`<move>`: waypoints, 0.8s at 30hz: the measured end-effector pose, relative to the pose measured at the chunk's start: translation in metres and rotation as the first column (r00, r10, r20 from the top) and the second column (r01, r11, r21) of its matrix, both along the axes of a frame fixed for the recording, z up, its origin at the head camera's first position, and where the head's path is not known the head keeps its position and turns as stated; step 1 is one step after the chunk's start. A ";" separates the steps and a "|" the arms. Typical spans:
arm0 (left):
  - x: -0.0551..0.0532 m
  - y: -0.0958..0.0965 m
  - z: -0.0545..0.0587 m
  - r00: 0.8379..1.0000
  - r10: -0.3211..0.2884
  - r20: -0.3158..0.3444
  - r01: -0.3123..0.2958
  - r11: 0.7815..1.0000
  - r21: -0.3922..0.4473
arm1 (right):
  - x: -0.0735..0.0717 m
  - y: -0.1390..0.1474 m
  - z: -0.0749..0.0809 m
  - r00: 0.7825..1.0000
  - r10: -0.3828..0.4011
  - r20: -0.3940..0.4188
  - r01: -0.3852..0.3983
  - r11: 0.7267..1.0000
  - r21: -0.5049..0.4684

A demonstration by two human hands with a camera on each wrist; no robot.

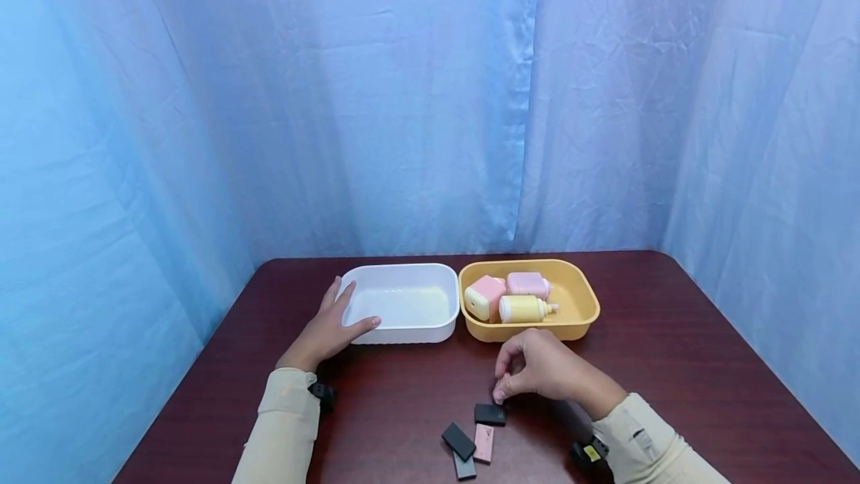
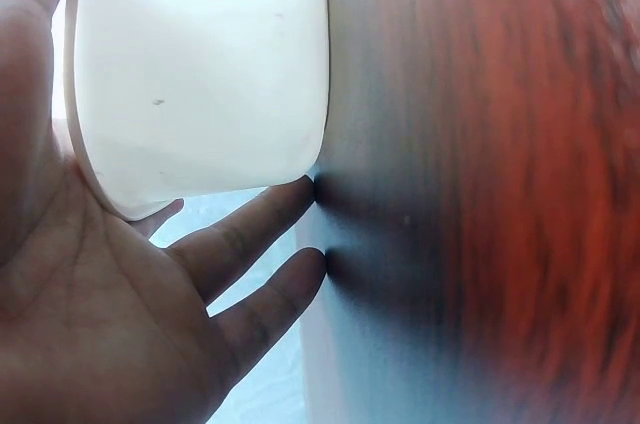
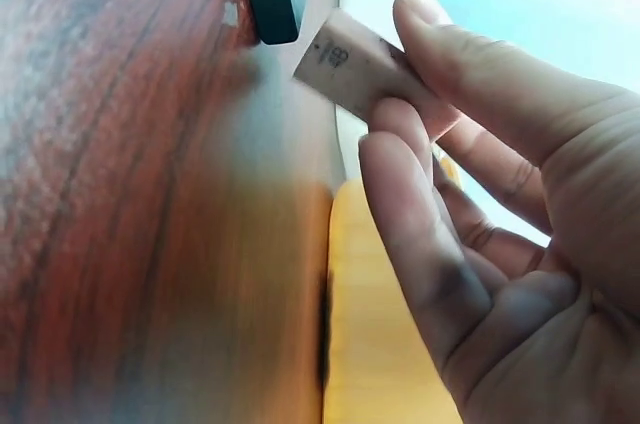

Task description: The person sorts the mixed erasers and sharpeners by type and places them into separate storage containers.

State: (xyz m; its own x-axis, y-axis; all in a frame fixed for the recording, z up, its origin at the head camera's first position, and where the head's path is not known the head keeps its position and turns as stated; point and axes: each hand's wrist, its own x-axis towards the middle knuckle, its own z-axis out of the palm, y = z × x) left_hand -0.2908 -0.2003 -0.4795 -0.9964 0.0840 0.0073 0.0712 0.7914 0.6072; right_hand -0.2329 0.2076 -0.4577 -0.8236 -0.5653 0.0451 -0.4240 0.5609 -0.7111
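My right hand [image 1: 547, 368] pinches a small pink eraser [image 3: 345, 59] between thumb and fingertips, with "4B" printed on its face. In the head view the hand hides most of that eraser. Just below it on the table lie a black eraser [image 1: 490, 415], a second black one [image 1: 459, 441], a pink one [image 1: 484, 443] and a grey one [image 1: 465, 467], the lower ones partly overlapping. My left hand [image 1: 331, 331] rests around the left corner of a white bin [image 1: 406, 336], fingers spread and fairly straight, thumb over the near rim.
Right of the white bin stands a yellow bin [image 1: 581, 308], their rims close together. Inside it lie a pink and cream block-shaped item [image 1: 485, 297], a pink bottle-like one [image 1: 528, 284] and a yellow bottle [image 1: 522, 309]. Blue curtains [image 1: 416, 95] surround the dark red table [image 1: 658, 364].
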 end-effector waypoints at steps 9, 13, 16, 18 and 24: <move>0.000 0.003 0.002 1.000 0.006 -0.003 -0.006 1.000 -0.003 | -0.003 0.002 0.000 1.000 0.019 0.000 -0.019 0.998 0.065; 0.001 0.002 0.002 1.000 0.008 -0.002 -0.008 1.000 -0.002 | -0.002 0.002 0.001 1.000 0.012 0.002 -0.012 0.993 0.118; 0.000 0.001 0.002 1.000 0.010 -0.003 -0.010 1.000 -0.003 | -0.002 0.003 0.002 1.000 0.021 0.002 -0.021 0.987 0.156; 0.000 0.001 0.002 1.000 0.010 -0.005 -0.010 1.000 -0.003 | -0.001 0.003 0.003 0.999 0.036 0.001 -0.036 0.984 0.174; 0.000 0.001 -0.001 1.000 0.012 -0.009 -0.012 1.000 -0.004 | -0.003 0.004 0.003 0.994 0.067 -0.084 -0.050 0.979 0.200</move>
